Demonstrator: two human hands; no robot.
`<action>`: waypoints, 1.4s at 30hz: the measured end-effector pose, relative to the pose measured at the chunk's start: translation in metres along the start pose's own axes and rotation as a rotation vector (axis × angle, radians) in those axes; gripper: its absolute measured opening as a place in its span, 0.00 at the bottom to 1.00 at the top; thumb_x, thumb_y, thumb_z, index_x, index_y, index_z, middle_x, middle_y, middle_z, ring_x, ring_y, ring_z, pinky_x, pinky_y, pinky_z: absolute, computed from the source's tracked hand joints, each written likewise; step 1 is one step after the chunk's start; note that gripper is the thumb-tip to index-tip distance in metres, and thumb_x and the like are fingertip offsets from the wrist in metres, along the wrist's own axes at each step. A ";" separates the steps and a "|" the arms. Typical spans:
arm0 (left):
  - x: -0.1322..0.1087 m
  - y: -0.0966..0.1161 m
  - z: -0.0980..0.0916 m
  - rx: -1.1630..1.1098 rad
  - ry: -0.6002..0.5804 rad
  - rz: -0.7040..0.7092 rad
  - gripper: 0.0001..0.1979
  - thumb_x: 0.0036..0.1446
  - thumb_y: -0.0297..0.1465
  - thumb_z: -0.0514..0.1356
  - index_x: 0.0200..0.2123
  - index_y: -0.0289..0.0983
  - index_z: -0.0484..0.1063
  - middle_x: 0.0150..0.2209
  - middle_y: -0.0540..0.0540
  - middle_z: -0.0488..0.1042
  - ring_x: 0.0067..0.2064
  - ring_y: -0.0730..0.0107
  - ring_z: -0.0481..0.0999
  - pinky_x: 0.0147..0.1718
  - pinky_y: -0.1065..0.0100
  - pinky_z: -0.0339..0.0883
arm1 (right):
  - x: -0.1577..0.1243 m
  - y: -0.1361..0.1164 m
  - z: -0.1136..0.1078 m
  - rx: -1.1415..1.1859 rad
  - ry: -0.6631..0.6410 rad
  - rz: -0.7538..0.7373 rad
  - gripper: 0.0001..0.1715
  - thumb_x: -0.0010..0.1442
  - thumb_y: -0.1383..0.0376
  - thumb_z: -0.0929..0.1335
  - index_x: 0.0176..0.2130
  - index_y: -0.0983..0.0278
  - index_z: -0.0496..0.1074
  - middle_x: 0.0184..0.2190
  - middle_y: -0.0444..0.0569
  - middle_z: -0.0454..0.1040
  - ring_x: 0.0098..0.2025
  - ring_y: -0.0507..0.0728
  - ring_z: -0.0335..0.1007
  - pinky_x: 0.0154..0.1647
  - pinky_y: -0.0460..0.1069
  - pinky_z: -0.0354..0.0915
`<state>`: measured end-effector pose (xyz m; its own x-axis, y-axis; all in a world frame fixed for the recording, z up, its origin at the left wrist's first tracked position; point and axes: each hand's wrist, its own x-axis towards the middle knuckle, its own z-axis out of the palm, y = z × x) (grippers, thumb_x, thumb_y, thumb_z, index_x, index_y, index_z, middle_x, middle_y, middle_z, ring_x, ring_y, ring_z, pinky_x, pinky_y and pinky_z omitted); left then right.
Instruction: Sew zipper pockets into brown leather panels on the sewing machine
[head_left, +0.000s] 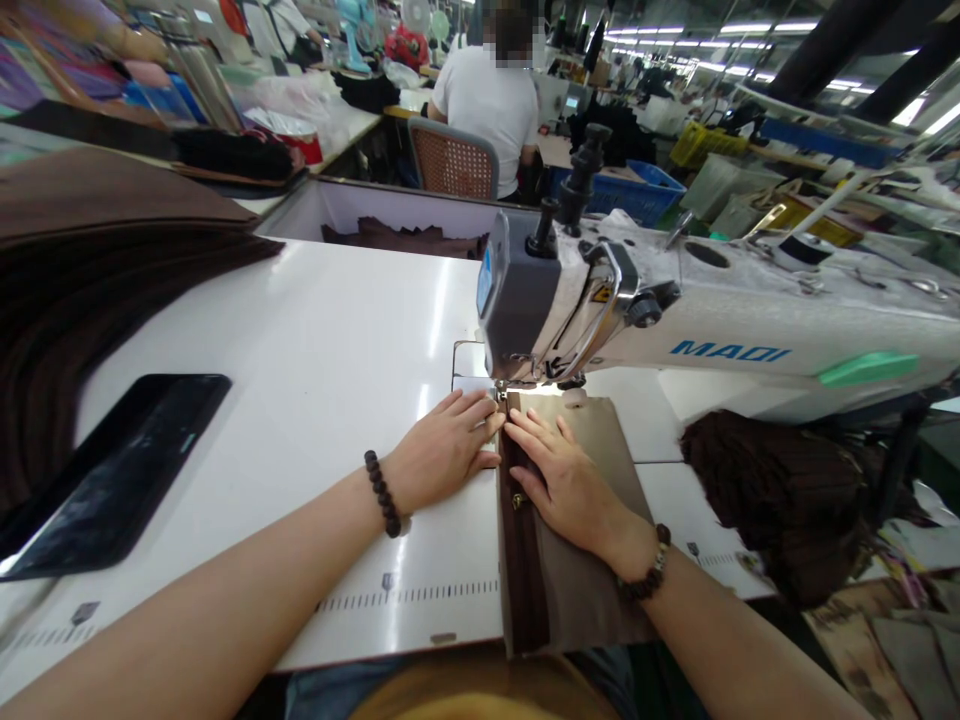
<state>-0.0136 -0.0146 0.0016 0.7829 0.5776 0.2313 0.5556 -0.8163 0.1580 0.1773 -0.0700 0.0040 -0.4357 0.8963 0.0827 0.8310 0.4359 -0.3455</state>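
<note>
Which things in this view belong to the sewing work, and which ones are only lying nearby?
Belongs to the work:
- light brown fabric piece, at the needle area
- dark brown strip along its left edge
- sewing machine
- perhaps the brown fabric stack at left

Apparently just lying about:
- black-screened device
- metal flask
- blue crate

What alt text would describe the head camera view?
A person's right hand lies on brown fabric at a sewing machine, the left hand at the fabric's edge. A glossy black device lies farther left on the white table.
</note>
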 end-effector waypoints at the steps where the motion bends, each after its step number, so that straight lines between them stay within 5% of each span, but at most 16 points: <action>1: 0.000 0.000 0.000 0.001 -0.001 -0.002 0.20 0.58 0.36 0.55 0.51 0.32 0.62 0.50 0.39 0.63 0.56 0.55 0.57 0.55 0.55 0.54 | 0.000 0.000 0.000 -0.002 0.000 0.001 0.27 0.60 0.65 0.58 0.58 0.64 0.55 0.60 0.50 0.54 0.62 0.58 0.46 0.61 0.63 0.45; 9: 0.001 0.000 -0.005 0.037 0.000 0.014 0.18 0.59 0.34 0.54 0.50 0.30 0.63 0.50 0.37 0.64 0.55 0.54 0.59 0.54 0.55 0.56 | 0.002 0.001 0.000 0.014 -0.001 0.004 0.26 0.61 0.64 0.58 0.58 0.64 0.55 0.60 0.50 0.53 0.63 0.57 0.45 0.62 0.61 0.44; 15: -0.029 0.044 -0.028 -0.007 -0.128 0.173 0.12 0.56 0.31 0.57 0.43 0.32 0.68 0.45 0.42 0.69 0.48 0.60 0.67 0.52 0.58 0.58 | 0.001 0.004 0.001 0.030 0.011 -0.021 0.25 0.61 0.64 0.58 0.57 0.66 0.57 0.60 0.51 0.53 0.63 0.57 0.42 0.62 0.60 0.44; 23: -0.072 0.099 -0.009 -0.131 0.138 0.222 0.10 0.60 0.24 0.50 0.42 0.30 0.68 0.44 0.43 0.72 0.46 0.64 0.69 0.51 0.60 0.60 | 0.000 0.001 -0.001 0.036 0.016 -0.016 0.24 0.61 0.64 0.59 0.57 0.65 0.57 0.60 0.51 0.53 0.62 0.57 0.46 0.62 0.61 0.44; 42: -0.077 0.109 -0.002 -0.330 0.248 0.136 0.14 0.63 0.24 0.44 0.35 0.31 0.69 0.36 0.43 0.73 0.43 0.68 0.70 0.49 0.66 0.66 | 0.001 0.002 0.003 -0.005 0.055 -0.048 0.25 0.60 0.65 0.59 0.56 0.66 0.57 0.60 0.52 0.54 0.62 0.56 0.46 0.62 0.59 0.45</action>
<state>-0.0133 -0.1480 0.0026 0.7297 0.4786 0.4884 0.3011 -0.8662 0.3988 0.1769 -0.0684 0.0004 -0.4560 0.8772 0.1500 0.8114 0.4791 -0.3349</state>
